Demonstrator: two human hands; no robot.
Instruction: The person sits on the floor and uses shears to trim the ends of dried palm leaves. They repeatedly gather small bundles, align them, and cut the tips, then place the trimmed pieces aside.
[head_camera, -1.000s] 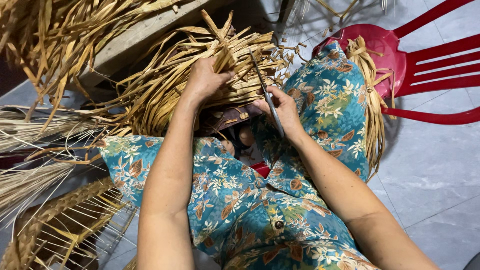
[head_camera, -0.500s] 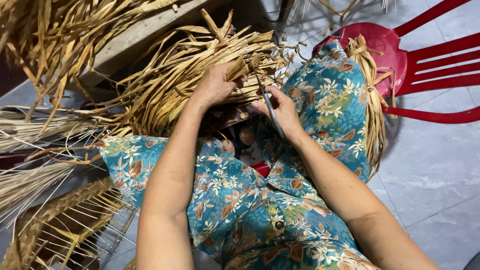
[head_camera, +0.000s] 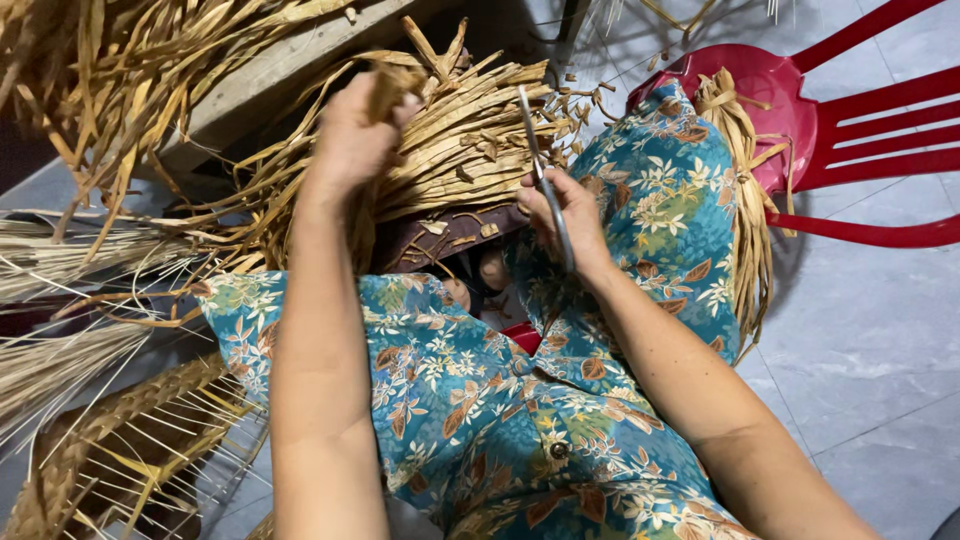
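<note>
My left hand (head_camera: 352, 138) is raised and closed around a short dried leaf strip (head_camera: 388, 88), above a thick bundle of dried palm leaves (head_camera: 455, 150) lying across my lap. My right hand (head_camera: 568, 222) grips a long thin metal blade (head_camera: 532, 135) whose tip points up against the bundle's right side. My legs are covered in blue floral cloth (head_camera: 470, 400). A dark board (head_camera: 440, 240) with leaf scraps on it lies under the bundle, between my hands.
A red plastic chair (head_camera: 850, 130) stands at the right with dried leaf strips (head_camera: 745, 190) draped over its edge. More dried leaves (head_camera: 110, 70) pile up at the top left. A woven leaf frame (head_camera: 120, 450) lies at the lower left. Grey tile floor (head_camera: 860, 350) at right.
My left hand lifted off the bundle and moved up and left, pulling a leaf strip with it. My right hand with the blade stayed almost in place.
</note>
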